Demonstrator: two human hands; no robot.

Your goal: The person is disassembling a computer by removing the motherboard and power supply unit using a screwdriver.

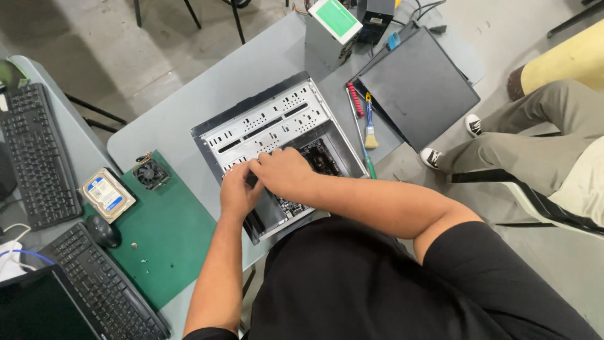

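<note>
My left hand (pixel 238 190) and right hand (pixel 284 171) meet inside the open computer case (pixel 277 123) — fingers curled, grasp hidden from me.

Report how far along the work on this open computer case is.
Done, by the look of it: the side panel lies off beside the computer case, and a hard drive, small fan and power supply sit out on the table. In hand: left hand and right hand work together inside the case. Left: the circuit board is still inside.
</note>
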